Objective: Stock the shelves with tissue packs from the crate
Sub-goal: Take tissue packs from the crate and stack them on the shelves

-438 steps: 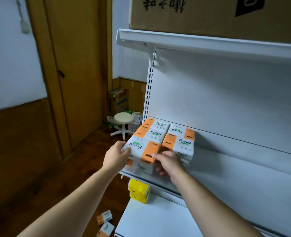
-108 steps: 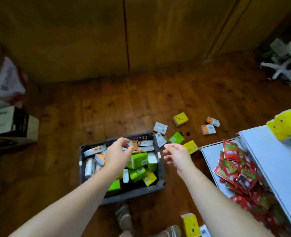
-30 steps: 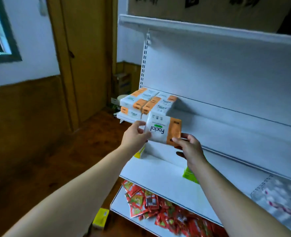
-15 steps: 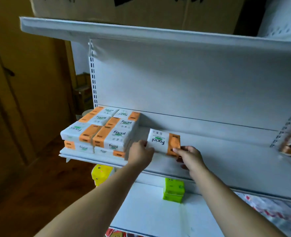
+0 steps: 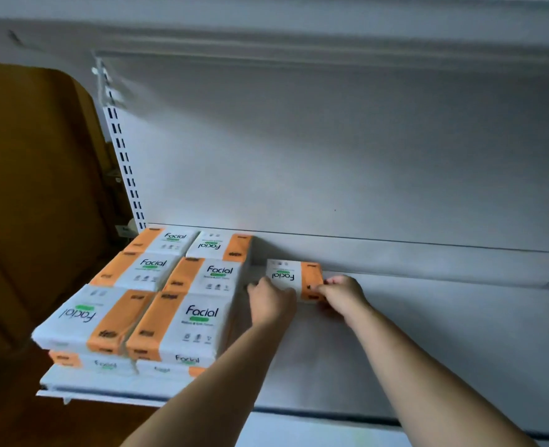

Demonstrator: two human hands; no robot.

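I hold one tissue pack (image 5: 294, 279) between both hands at the back of the white shelf (image 5: 428, 333). My left hand (image 5: 270, 303) grips the pack's white end, fingers curled over its near-left corner; my right hand (image 5: 342, 293) grips the orange end, fingertips pressed on the orange band. Both hands are closed on the pack. The pack lies flat, its "Facial" print reading upside down from my position, with its far edge close to the shelf's back panel (image 5: 331, 140). I cannot tell whether its underside rests fully on the shelf surface or sits just above it. To the left of the pack stands the stocked block of tissue packs (image 5: 170, 291): two columns, three packs deep, stacked in at least two layers, filling the left end of the shelf up to the slotted upright (image 5: 128, 175). The held pack is just beside the rear right pack of that block, with a narrow gap between them. The shelf surface to the right of my right hand is bare. The underside of the upper shelf (image 5: 299, 30) spans the top of the view. A brown wooden surface (image 5: 41, 188) lies beyond the shelf's left edge.
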